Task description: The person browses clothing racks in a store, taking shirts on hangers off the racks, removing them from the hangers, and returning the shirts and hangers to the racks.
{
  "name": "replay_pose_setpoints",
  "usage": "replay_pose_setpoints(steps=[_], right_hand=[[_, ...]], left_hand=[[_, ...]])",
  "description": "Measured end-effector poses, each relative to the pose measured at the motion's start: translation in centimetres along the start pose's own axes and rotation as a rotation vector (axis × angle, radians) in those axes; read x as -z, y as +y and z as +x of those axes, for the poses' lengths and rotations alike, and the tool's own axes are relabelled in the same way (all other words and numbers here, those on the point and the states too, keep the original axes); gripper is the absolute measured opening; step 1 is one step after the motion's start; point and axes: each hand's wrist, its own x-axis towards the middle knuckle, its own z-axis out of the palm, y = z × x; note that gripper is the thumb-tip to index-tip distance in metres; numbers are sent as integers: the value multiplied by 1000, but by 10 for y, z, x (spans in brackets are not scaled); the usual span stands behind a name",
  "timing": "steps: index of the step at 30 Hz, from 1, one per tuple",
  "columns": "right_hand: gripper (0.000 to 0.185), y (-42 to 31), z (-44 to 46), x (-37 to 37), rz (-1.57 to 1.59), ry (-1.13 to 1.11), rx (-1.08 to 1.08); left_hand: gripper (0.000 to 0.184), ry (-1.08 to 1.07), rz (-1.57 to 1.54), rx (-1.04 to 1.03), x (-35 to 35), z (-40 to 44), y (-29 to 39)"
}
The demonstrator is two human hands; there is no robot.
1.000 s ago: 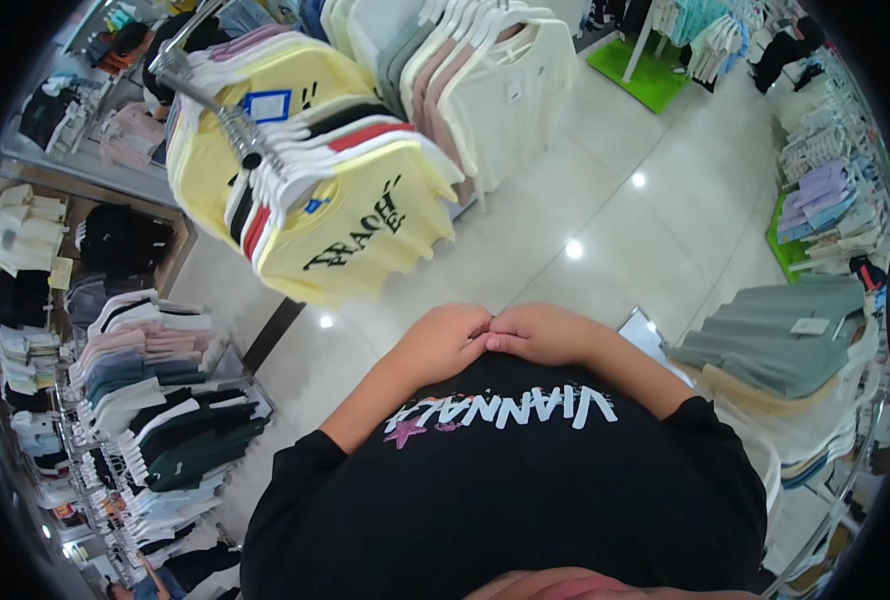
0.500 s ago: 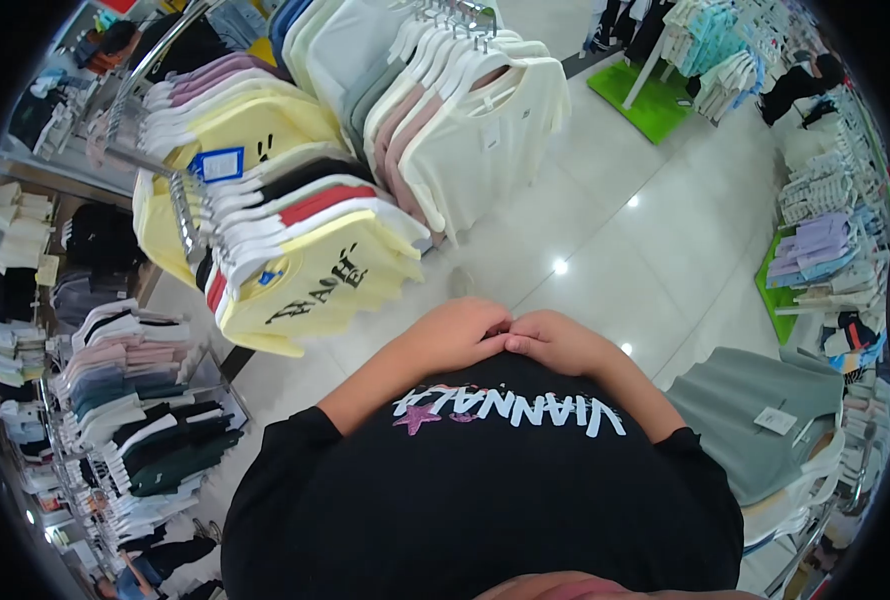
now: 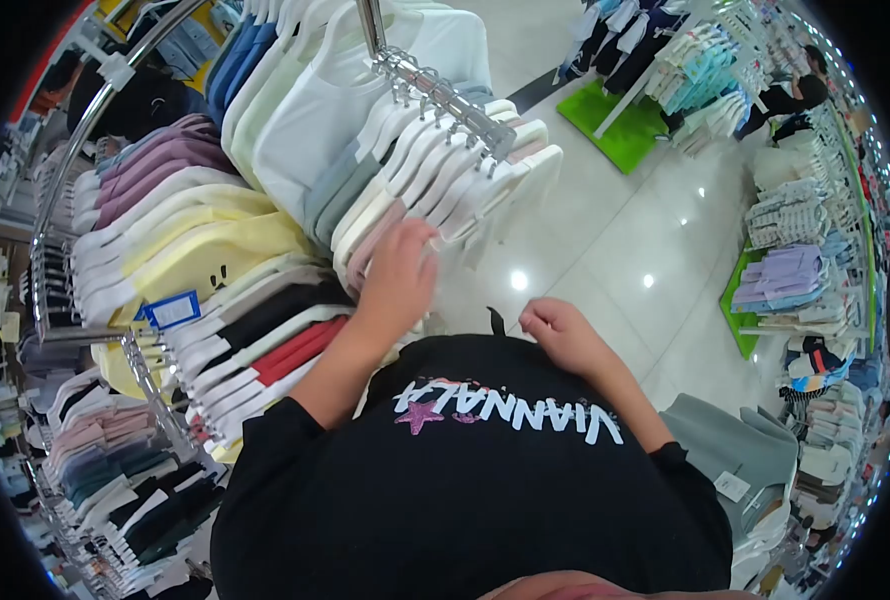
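My left hand (image 3: 402, 268) is raised over the near side of a clothes rack, fingers stretched out and nothing seen in them. Just beyond it hang white shirts (image 3: 525, 178) and a pink shirt (image 3: 373, 238) on white hangers. Whether the fingertips touch this clothing I cannot tell. Close to the front of my black T-shirt (image 3: 485, 490), my right hand (image 3: 562, 330) is held with its fingers curled in, and no object shows in it.
A chrome rail (image 3: 445, 100) carries the hangers. Left of it are yellow shirts (image 3: 235, 245), a red shirt (image 3: 300, 350) and a blue tag (image 3: 172, 309). A grey garment (image 3: 735, 450) hangs at right. Green display bases (image 3: 605, 125) stand on the tiled floor (image 3: 585, 250). A person in black (image 3: 790, 100) is far right.
My hands, clasped together before, have come apart. The left has moved up and left to the hanging shirts; the right has shifted slightly right. The view has moved nearer the rack.
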Motion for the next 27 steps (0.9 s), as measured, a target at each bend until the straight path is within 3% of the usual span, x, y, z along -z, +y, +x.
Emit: replay_pose_setpoints(steps=[3, 5, 7, 9, 11, 13, 15, 17, 23, 27], right_hand=[[17, -5, 40, 15, 35, 72, 64], [8, 1, 65, 31, 45, 157, 246], [5, 0, 90, 55, 33, 215, 239], [7, 0, 119, 80, 21, 256, 233], [16, 0, 152, 104, -165, 362, 378], [21, -7, 183, 123, -239, 318, 447], [26, -7, 213, 140, -455, 255, 677], [31, 2, 244, 150, -427, 116, 771], [34, -5, 280, 167, -557, -260, 863], [33, 14, 299, 164, -379, -362, 878]], left_hand=[[33, 5, 65, 143, 2, 22, -22], [35, -16, 90, 211, -2, 27, -27], [34, -59, 105, 257, -8, 29, -29], [32, -3, 113, 251, -14, 33, -31], [31, 22, 141, 347, -21, 35, -31], [28, 33, 108, 410, -24, 38, -35], [26, 50, 77, 477, -28, 40, -34], [26, -1, 69, 580, -31, 47, -31], [27, 205, 150, 774, -58, 59, -15], [24, 325, 375, 837, -69, 71, 5]])
